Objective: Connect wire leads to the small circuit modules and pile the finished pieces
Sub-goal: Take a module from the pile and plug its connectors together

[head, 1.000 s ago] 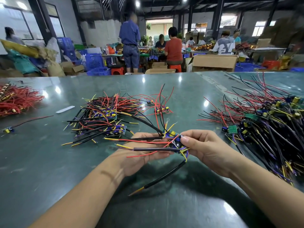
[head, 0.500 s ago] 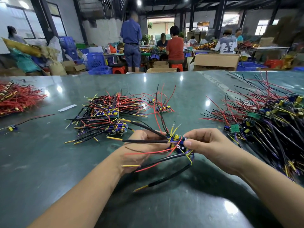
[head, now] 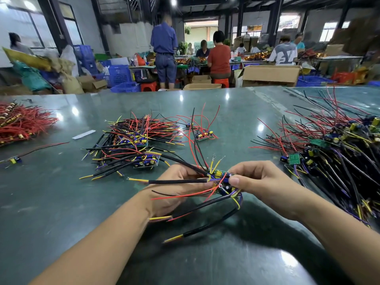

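Between my hands, above the green table (head: 61, 202), I hold a small stack of circuit modules (head: 221, 182) with yellow capacitors and red, black and yellow leads fanning out to the left and downward. My right hand (head: 261, 182) pinches the modules from the right, thumb on top. My left hand (head: 181, 188) grips them and their black-sleeved leads from the left. A pile of wired modules (head: 133, 145) lies beyond my left hand. A larger heap of modules with leads (head: 333, 153) spreads at the right.
A bundle of red wires (head: 18, 124) sits at the far left, one loose module (head: 14, 160) near it, another single module (head: 204, 134) mid-table, and a white strip (head: 83, 134). Several people work at tables behind, among cardboard boxes (head: 269, 76) and blue crates.
The leads in my hands have swung downward and fanned out. Both hands stay at the same spot, gripping the modules.
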`<state>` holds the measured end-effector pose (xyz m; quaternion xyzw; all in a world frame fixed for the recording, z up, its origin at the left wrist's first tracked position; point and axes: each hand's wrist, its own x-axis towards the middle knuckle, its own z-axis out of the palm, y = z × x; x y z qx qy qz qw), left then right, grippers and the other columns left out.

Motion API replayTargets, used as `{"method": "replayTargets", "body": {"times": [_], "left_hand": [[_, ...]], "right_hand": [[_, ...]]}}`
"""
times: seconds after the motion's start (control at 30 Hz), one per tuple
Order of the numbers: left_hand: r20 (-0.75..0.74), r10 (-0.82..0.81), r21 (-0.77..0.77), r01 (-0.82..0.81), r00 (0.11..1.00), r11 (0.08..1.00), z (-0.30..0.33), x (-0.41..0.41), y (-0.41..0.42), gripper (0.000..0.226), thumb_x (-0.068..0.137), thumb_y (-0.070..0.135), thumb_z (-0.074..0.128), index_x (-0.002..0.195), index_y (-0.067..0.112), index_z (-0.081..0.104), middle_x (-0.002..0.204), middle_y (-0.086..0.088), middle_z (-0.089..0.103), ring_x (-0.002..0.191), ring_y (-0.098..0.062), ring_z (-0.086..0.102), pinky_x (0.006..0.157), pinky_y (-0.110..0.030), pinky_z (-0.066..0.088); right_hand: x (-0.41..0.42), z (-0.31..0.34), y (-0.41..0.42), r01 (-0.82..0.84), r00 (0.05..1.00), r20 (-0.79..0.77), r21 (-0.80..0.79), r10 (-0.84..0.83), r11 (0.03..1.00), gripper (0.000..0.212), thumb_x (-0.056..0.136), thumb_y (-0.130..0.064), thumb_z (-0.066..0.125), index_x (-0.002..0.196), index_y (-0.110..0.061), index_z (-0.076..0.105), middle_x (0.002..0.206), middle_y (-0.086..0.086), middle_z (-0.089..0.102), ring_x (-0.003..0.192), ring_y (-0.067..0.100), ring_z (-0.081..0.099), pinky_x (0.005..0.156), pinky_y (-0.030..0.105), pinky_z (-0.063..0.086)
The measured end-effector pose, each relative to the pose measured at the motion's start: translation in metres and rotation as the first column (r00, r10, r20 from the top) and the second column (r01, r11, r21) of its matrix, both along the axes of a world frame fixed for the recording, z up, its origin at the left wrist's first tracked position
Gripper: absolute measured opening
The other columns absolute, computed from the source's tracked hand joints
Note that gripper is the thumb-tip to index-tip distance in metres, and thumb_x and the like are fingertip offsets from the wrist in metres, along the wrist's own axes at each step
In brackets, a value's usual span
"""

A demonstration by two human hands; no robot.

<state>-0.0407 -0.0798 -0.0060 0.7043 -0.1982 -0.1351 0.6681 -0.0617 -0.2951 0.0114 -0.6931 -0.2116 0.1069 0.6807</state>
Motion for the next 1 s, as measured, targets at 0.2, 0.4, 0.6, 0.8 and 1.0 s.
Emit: {"method": "replayTargets", "body": {"times": [0.2, 0.4, 0.6, 0.8, 1.0], "left_hand": [[-0.033, -0.109, -0.149, 0.103, 0.994, 0.983, -0.006, -0.003, -0.002, 0.018, 0.079, 0.005, 0.068, 0.094, 0.011, 0.076, 0.094, -0.001, 0.074, 0.088, -0.008, 0.067, 0.078, -0.017, 0.051], [-0.095, -0.086, -0.168, 0.07, 0.992, 0.983, -0.007, 0.001, -0.003, 0.017, 0.079, 0.003, 0.065, 0.091, 0.009, 0.076, 0.091, -0.001, 0.073, 0.083, -0.008, 0.066, 0.075, -0.018, 0.052], [-0.109, -0.092, -0.216, 0.067, 0.99, 0.974, -0.007, 0.004, -0.005, 0.018, 0.076, 0.004, 0.065, 0.091, 0.005, 0.075, 0.094, -0.007, 0.073, 0.086, -0.012, 0.066, 0.079, -0.02, 0.053], [0.087, 0.124, -0.075, -0.118, 0.988, 0.99, -0.009, 0.0, -0.01, 0.018, 0.085, 0.004, 0.067, 0.101, -0.002, 0.071, 0.095, -0.004, 0.073, 0.083, -0.006, 0.062, 0.071, -0.016, 0.049], [0.068, 0.0, -0.112, 0.007, 0.998, 0.994, -0.011, -0.001, -0.008, 0.024, 0.079, 0.008, 0.072, 0.101, -0.002, 0.069, 0.098, -0.006, 0.072, 0.091, -0.011, 0.063, 0.083, -0.02, 0.049]], "right_hand": [[0.003, -0.008, -0.001, -0.047, 0.998, -0.047, 0.06, 0.05, 0.997, 0.015, 0.081, -0.013, 0.069, 0.089, 0.0, 0.07, 0.093, 0.02, 0.071, 0.083, 0.019, 0.065, 0.075, 0.021, 0.05], [0.007, -0.016, 0.001, -0.041, 0.996, -0.079, 0.083, 0.047, 0.996, 0.028, 0.077, -0.023, 0.071, 0.093, 0.0, 0.07, 0.099, 0.022, 0.07, 0.087, 0.022, 0.065, 0.078, 0.022, 0.051], [0.007, -0.017, 0.004, -0.013, 0.995, -0.097, 0.121, 0.025, 0.993, 0.026, 0.077, -0.018, 0.072, 0.092, 0.003, 0.069, 0.095, 0.022, 0.07, 0.083, 0.02, 0.064, 0.077, 0.023, 0.052], [0.007, -0.017, 0.011, 0.113, 0.993, -0.026, -0.024, -0.114, 0.993, 0.028, 0.069, -0.027, 0.071, 0.088, -0.006, 0.073, 0.088, 0.012, 0.073, 0.076, 0.012, 0.062, 0.071, 0.017, 0.049], [0.005, -0.018, 0.005, 0.052, 0.998, -0.036, 0.012, -0.051, 0.999, 0.033, 0.072, -0.025, 0.068, 0.089, 0.004, 0.069, 0.091, 0.023, 0.068, 0.08, 0.022, 0.057, 0.074, 0.025, 0.047]]}}
